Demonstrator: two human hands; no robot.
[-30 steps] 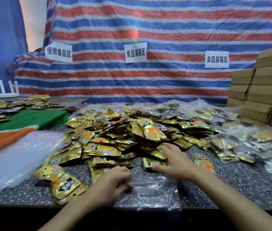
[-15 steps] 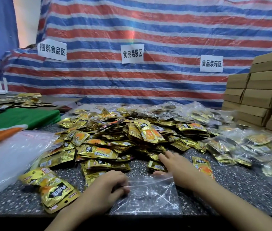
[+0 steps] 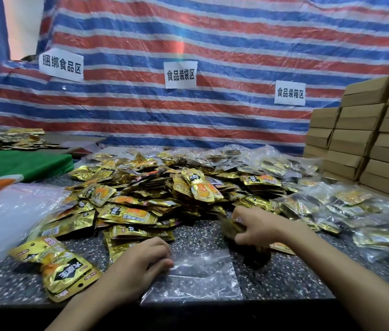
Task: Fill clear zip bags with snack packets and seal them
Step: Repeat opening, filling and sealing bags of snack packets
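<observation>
A clear zip bag (image 3: 203,280) before the gold snack packets (image 3: 155,194).
The left hand (image 3: 138,263) pinched the flat, transparent bag's edge; the right hand (image 3: 260,228), just beyond the bag, gripped a blurred gold packet (image 3: 228,226).

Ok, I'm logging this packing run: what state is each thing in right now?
clear zip bag: looks empty, flat on the table.
left hand: pinches the bag's corner.
right hand: grips blurred snack packets.
packet pile: loose, unbagged.
filled bags: packed, lying at right.
cardboard boxes: closed, stacked.
</observation>
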